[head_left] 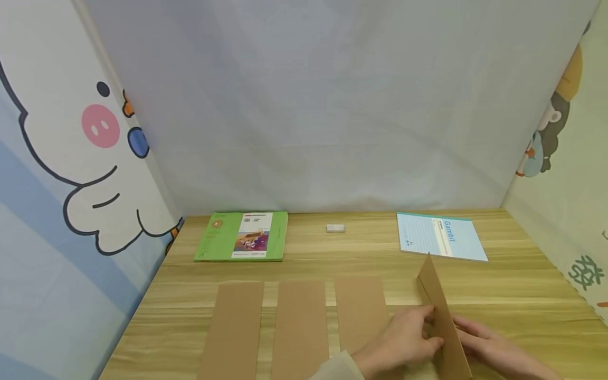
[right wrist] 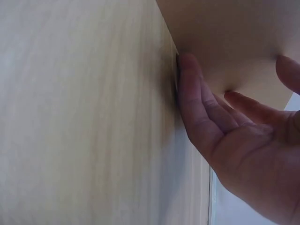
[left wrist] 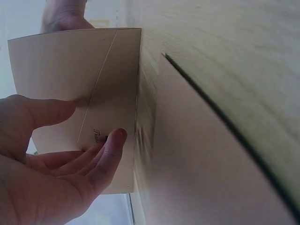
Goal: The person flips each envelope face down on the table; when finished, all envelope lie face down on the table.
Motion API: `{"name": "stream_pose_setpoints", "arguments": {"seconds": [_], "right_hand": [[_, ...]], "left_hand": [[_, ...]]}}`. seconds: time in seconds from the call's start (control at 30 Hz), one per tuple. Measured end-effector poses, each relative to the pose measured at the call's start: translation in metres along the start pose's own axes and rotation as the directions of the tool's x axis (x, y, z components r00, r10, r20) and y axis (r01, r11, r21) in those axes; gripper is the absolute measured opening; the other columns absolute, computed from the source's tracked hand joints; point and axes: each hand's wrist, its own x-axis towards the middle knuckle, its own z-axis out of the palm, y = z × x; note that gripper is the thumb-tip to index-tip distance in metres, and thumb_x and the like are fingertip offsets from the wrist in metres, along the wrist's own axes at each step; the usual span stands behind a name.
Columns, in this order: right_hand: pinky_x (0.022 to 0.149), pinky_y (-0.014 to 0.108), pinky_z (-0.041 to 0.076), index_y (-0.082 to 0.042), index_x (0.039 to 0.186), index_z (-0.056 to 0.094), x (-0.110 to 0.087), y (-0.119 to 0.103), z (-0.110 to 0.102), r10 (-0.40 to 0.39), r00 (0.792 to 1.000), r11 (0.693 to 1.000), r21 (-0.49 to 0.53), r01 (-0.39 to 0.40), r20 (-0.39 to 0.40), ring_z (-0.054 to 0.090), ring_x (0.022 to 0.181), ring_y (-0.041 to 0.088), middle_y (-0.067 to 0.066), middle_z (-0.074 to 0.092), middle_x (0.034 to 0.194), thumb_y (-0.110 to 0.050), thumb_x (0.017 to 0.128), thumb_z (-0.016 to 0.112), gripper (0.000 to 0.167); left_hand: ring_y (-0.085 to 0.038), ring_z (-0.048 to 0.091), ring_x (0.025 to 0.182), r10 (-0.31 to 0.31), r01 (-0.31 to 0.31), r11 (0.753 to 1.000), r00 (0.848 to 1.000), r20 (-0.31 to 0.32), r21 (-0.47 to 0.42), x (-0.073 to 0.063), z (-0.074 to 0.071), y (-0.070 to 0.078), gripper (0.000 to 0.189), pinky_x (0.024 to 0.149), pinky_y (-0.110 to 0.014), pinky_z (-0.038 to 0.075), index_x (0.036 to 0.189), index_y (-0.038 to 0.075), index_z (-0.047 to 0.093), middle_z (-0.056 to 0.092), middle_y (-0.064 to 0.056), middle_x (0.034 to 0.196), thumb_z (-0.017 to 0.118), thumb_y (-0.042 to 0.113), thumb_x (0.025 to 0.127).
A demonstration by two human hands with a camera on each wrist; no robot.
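Note:
A brown kraft-paper card point(head_left: 442, 316) stands on its long edge on the table between my two hands. Thin slanting line and small dark print, partly covered by fingers, show on its left face in the left wrist view. My left hand point(head_left: 401, 338) touches that face with thumb and fingertips spread apart. On the opposite face, the fingertips of my right hand point(right wrist: 239, 126) press, its lowest finger near the table. Three similar brown cards lie flat in a row to the left: a near one point(head_left: 363, 311), a middle one point(head_left: 300, 327) and a far-left one point(head_left: 233, 327).
A green book point(head_left: 214, 237) lies at the back left of the wooden table point(head_left: 157, 316). A small whitish eraser-like block point(head_left: 335, 228) is at the back middle, and a light blue notebook point(head_left: 418, 235) at the back right. Printed cloth walls enclose the sides.

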Motion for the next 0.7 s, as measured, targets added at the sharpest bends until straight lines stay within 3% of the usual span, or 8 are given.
{"name": "stream_pose_setpoints", "arguments": {"seconds": [0.13, 0.3, 0.4, 0.5, 0.63, 0.7], "right_hand": [[0.091, 0.04, 0.046, 0.001, 0.15, 0.006, 0.003, 0.0, 0.002, -0.013, 1.0, 0.999, -0.03, 0.012, -0.024, 0.051, 0.118, 0.03, 0.032, 0.022, 0.147, -0.021, 0.106, 0.031, 0.055], [0.089, 0.041, 0.047, -0.001, 0.151, 0.014, 0.006, 0.001, 0.002, -0.064, 0.997, 0.996, -0.058, 0.062, -0.037, 0.054, 0.113, 0.03, 0.036, 0.02, 0.145, -0.017, 0.106, 0.03, 0.05], [0.088, 0.043, 0.048, -0.015, 0.152, 0.024, 0.006, 0.001, 0.001, -0.069, 0.997, 0.996, -0.051, 0.068, -0.037, 0.055, 0.113, 0.029, 0.035, 0.021, 0.145, -0.017, 0.106, 0.031, 0.046], [0.089, 0.045, 0.047, -0.028, 0.149, 0.028, 0.007, 0.0, 0.001, -0.108, 0.994, 0.994, -0.013, 0.108, 0.024, 0.054, 0.115, 0.028, 0.025, 0.032, 0.145, -0.014, 0.106, 0.029, 0.045], [0.084, 0.045, 0.049, -0.045, 0.139, 0.036, 0.009, -0.001, 0.001, -0.144, 0.987, 0.99, 0.024, 0.142, 0.071, 0.057, 0.111, 0.027, 0.009, 0.051, 0.133, -0.011, 0.106, 0.026, 0.049], [0.08, 0.043, 0.051, -0.051, 0.131, 0.041, 0.009, -0.002, 0.0, -0.131, 0.99, 0.991, 0.004, 0.131, 0.048, 0.06, 0.106, 0.028, 0.007, 0.056, 0.127, -0.012, 0.106, 0.027, 0.049]], "left_hand": [[0.003, 0.059, 0.082, 0.026, -0.027, 0.999, 1.0, -0.015, -0.02, 0.0, -0.001, 0.0, 0.041, 0.058, -0.008, 0.042, 0.122, 0.013, 0.059, 0.062, 0.01, 0.111, 0.073, 0.015, 0.084], [0.004, 0.059, 0.081, 0.021, -0.023, 0.993, 1.0, -0.021, -0.114, -0.001, -0.002, 0.002, 0.054, 0.059, -0.008, 0.043, 0.134, 0.007, 0.053, 0.062, 0.009, 0.114, 0.072, 0.013, 0.083], [0.006, 0.059, 0.079, -0.001, -0.004, 0.987, 0.999, -0.032, -0.16, -0.002, -0.004, 0.006, 0.057, 0.058, -0.008, 0.044, 0.136, 0.006, 0.051, 0.062, 0.01, 0.114, 0.072, 0.011, 0.083], [0.007, 0.059, 0.076, -0.019, 0.011, 0.979, 0.999, -0.037, -0.203, -0.004, -0.005, 0.01, 0.056, 0.056, -0.009, 0.045, 0.135, 0.007, 0.053, 0.063, 0.011, 0.111, 0.071, 0.009, 0.082], [0.008, 0.058, 0.075, -0.023, 0.013, 0.96, 0.999, -0.033, -0.28, -0.006, -0.008, 0.014, 0.055, 0.053, -0.012, 0.046, 0.135, 0.007, 0.053, 0.064, 0.013, 0.108, 0.069, 0.005, 0.082], [0.008, 0.058, 0.074, -0.015, 0.004, 0.956, 0.999, -0.034, -0.295, -0.007, -0.009, 0.014, 0.054, 0.053, -0.013, 0.047, 0.134, 0.007, 0.054, 0.065, 0.012, 0.106, 0.069, 0.005, 0.082]]}}
